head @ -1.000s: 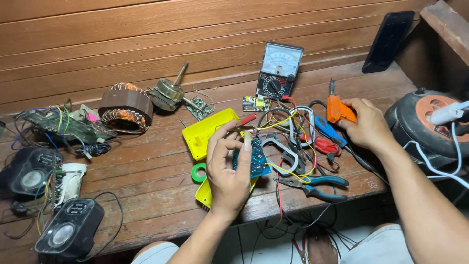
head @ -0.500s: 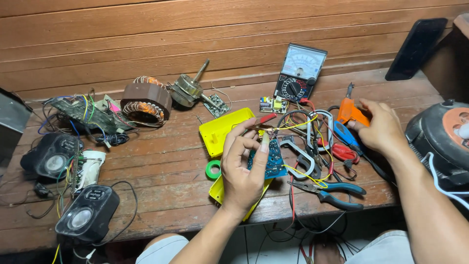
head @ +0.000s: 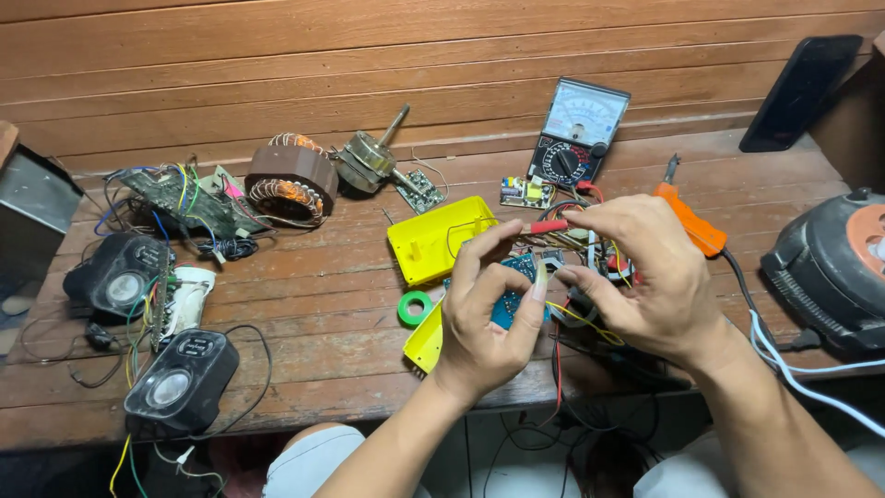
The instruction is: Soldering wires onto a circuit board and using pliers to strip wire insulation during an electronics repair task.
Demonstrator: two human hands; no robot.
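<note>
My left hand (head: 484, 318) holds a small blue circuit board (head: 513, 297) by its edges above the front of the wooden bench. My right hand (head: 645, 277) is close beside it on the right, fingertips pinched at thin yellow wires (head: 581, 318) that run from the board; whether it grips one I cannot tell. A yellow plastic case half (head: 433, 238) lies just behind the left hand, and a second yellow piece (head: 424, 343) pokes out under it. A red-tipped probe (head: 546, 226) lies behind the fingers.
An analog multimeter (head: 579, 134) leans at the back wall. An orange soldering tool (head: 690, 219), green tape roll (head: 415, 308), motor stator (head: 290, 180), rotor shaft (head: 369, 159), wired boards (head: 184, 198), two black speakers (head: 180, 378) and a black-and-orange cable reel (head: 834, 267) surround the spot.
My right hand left the orange tool and came in to the blue board held by my left hand. The view shifted, so objects slid rightward in frame.
</note>
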